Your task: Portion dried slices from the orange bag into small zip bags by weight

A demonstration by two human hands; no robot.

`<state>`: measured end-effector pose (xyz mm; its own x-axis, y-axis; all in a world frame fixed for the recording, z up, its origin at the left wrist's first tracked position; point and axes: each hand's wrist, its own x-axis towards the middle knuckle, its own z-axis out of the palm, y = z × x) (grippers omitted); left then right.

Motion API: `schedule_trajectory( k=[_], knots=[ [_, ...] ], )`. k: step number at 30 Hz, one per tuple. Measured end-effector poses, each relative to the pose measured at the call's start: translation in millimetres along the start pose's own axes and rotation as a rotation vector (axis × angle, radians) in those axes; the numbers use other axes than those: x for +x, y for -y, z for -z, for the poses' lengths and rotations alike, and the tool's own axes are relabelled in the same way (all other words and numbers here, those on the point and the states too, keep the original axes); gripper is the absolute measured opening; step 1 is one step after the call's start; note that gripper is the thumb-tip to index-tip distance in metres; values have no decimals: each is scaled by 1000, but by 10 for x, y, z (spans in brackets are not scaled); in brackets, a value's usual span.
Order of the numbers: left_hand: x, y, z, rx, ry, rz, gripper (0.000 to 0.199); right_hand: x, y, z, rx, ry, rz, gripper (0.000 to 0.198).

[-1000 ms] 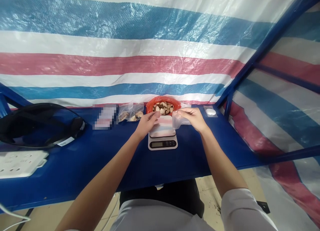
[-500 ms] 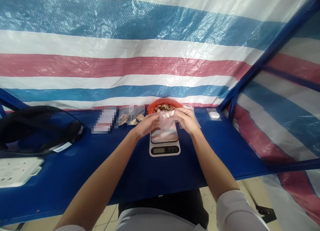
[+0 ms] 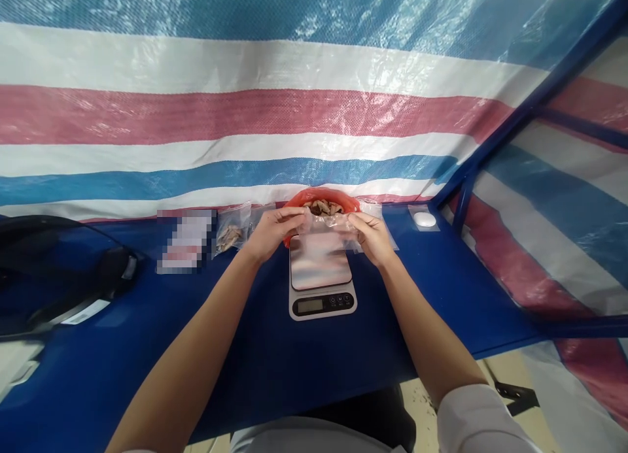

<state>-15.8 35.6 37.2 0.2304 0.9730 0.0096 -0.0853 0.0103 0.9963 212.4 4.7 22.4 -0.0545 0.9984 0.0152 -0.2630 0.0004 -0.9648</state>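
Between my two hands a clear plastic bag (image 3: 324, 229) is stretched above the kitchen scale. My left hand (image 3: 277, 229) pinches its left upper corner, and my right hand (image 3: 369, 236) pinches the right one. The bag looks empty, though glare blurs it. Below it lies the digital kitchen scale (image 3: 321, 273), its steel plate bare in front and its display too dim to read. Just behind the hands stands a red plastic bag (image 3: 318, 195), open at the top, with brownish dried slices (image 3: 324, 208) inside.
Left of my hands lie filled clear bags (image 3: 229, 237) and a blurred-out packet (image 3: 186, 240). A black headband-like object (image 3: 98, 283) and a white power strip (image 3: 17, 368) are farther left. At right a white round object (image 3: 424, 219) rests on clear plastic. Striped sheeting (image 3: 245, 116) rises behind the blue table (image 3: 314, 361).
My hands have moved apart, drawing the clear bag wide where it was bunched near the right hand. The view has shifted slightly right and closer.
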Motion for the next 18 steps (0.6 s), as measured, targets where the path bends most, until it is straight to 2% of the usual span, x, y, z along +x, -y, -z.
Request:
schedule_trajectory(
  k=[5,9,13,18],
  knots=[
    [42,-64,39,291,-109,-232,28,19,37,75,-51,21,-47,46],
    [-3,-167,16,450,-114,-330,26,89,246,-5,-222,148,-21,47],
    [-37,-214,-14,537,-120,-357,25,192,456,-200,-444,302,38,39],
    [-52,-183,1,535,-110,-335,26,300,446,-334,-570,409,185,28]
  ],
)
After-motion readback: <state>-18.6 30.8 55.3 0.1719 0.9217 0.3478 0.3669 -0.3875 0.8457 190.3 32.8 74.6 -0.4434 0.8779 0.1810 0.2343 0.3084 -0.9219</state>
